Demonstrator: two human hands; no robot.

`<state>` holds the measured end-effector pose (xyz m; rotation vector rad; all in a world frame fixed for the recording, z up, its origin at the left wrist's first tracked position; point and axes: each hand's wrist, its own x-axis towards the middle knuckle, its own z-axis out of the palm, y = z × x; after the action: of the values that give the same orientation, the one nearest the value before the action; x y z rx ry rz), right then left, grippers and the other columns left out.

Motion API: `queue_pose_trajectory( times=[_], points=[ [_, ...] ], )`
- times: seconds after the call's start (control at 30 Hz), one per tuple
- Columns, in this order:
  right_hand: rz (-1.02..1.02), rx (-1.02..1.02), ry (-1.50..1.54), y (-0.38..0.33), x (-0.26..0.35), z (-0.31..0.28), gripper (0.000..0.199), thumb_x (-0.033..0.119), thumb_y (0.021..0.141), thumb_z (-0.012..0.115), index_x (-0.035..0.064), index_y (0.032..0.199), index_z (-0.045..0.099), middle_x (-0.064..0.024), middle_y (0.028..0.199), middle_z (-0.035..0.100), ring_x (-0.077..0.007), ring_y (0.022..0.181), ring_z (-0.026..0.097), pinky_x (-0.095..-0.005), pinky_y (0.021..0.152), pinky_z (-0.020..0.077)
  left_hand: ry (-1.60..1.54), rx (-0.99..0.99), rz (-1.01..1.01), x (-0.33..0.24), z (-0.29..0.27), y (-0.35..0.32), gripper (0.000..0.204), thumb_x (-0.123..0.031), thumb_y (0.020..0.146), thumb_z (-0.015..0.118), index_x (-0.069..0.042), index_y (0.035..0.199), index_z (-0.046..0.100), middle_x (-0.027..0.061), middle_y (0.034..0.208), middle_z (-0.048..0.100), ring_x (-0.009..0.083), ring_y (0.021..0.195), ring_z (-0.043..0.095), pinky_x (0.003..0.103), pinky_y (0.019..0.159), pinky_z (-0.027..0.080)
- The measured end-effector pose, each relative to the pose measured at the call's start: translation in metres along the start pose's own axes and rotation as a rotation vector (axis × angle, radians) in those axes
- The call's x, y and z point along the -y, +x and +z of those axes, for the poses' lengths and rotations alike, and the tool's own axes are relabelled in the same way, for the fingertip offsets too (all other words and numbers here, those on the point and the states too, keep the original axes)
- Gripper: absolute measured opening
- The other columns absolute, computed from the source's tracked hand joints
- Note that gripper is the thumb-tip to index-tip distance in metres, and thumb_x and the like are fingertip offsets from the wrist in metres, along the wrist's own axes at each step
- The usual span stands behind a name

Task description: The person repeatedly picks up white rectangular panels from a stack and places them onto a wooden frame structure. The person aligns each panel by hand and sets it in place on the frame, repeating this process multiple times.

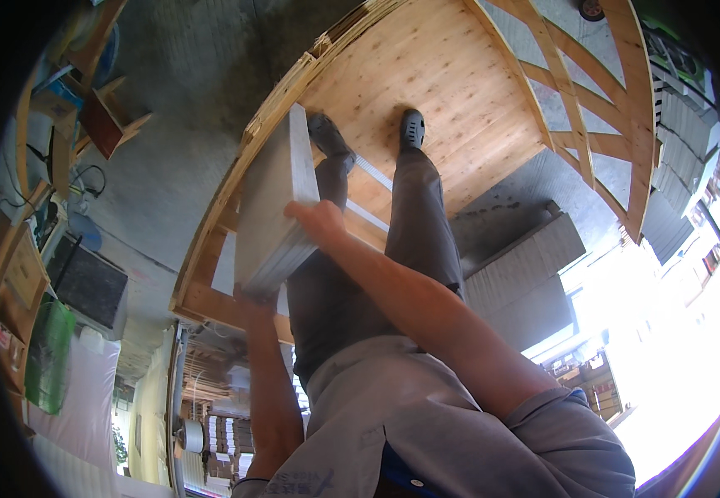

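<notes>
A thick, pale grey block (273,191), with layered edges like a stack of flat boards, stands tilted in front of me on the left. My right hand (318,222) is closed on its right edge. At its lower end my left hand (259,297) holds it from below, partly hidden and blurred. The block's far end reaches close to my left shoe and the crate's left side. Both my feet are on the plywood floor (459,91) of a wooden crate.
Thick wooden edging (211,220) runs along the crate's left, and slatted framing (600,145) rises on the right. Grey stacked blocks (522,278) lie to my right. More grey stacks (682,178) stand farther right. A dark bin (86,282) and a green bag (51,353) are at left.
</notes>
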<state>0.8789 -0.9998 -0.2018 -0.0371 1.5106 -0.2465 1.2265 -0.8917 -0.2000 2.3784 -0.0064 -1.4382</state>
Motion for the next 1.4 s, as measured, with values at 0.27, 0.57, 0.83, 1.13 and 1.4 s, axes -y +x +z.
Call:
queue_pose_trajectory(
  times=[0.27, 0.57, 0.83, 1.13, 1.4],
  points=[
    [-0.014, -0.022, 0.056, -0.004, 0.002, 0.003, 0.064, 0.046, 0.063, 0.068, -0.0121, 0.089, 0.067, -0.0259, 0.087, 0.067, -0.0348, 0.085, 0.067, -0.0377, 0.077, 0.0511, 0.322, 0.292, 0.213, 0.03, -0.043, 0.041, 0.065, -0.05, 0.09, 0.037, -0.01, 0.141, 0.034, 0.0167, 0.143, 0.035, 0.0363, 0.126, 0.041, 0.052, 0.094, 0.044],
    [0.097, -0.041, 0.135, -0.009, 0.014, 0.002, 0.063, 0.046, 0.064, 0.068, -0.0119, 0.089, 0.067, -0.0249, 0.087, 0.067, -0.0333, 0.083, 0.067, -0.0375, 0.075, 0.0513, 0.108, 0.18, 0.118, 0.015, -0.022, 0.028, 0.066, -0.048, 0.091, 0.042, -0.01, 0.143, 0.03, 0.0173, 0.145, 0.031, 0.0363, 0.128, 0.038, 0.055, 0.095, 0.043],
    [0.09, -0.056, 0.162, -0.015, 0.02, -0.002, 0.064, 0.047, 0.063, 0.068, -0.0116, 0.088, 0.067, -0.0248, 0.087, 0.067, -0.0325, 0.083, 0.067, -0.0377, 0.075, 0.0513, -0.302, -0.017, -0.219, -0.057, 0.054, -0.061, 0.064, -0.049, 0.092, 0.041, -0.01, 0.142, 0.032, 0.0175, 0.142, 0.033, 0.0357, 0.128, 0.038, 0.054, 0.096, 0.044],
    [0.112, -0.094, 0.136, -0.024, 0.025, -0.002, 0.062, 0.047, 0.064, 0.069, -0.011, 0.088, 0.067, -0.0252, 0.09, 0.067, -0.0339, 0.087, 0.067, -0.0384, 0.077, 0.0509, -0.347, 0.016, -0.201, -0.057, 0.059, -0.069, 0.06, -0.045, 0.094, 0.041, -0.008, 0.141, 0.032, 0.0199, 0.14, 0.035, 0.0374, 0.126, 0.039, 0.052, 0.092, 0.048],
    [0.058, -0.096, 0.12, -0.021, 0.023, 0.001, 0.063, 0.048, 0.064, 0.068, -0.0098, 0.089, 0.067, -0.025, 0.091, 0.067, -0.0346, 0.089, 0.066, -0.0392, 0.079, 0.0504, -0.359, -0.136, -0.263, -0.077, 0.079, -0.089, 0.061, -0.044, 0.093, 0.045, -0.007, 0.14, 0.033, 0.0203, 0.14, 0.034, 0.0379, 0.125, 0.04, 0.053, 0.093, 0.048]
  ],
)
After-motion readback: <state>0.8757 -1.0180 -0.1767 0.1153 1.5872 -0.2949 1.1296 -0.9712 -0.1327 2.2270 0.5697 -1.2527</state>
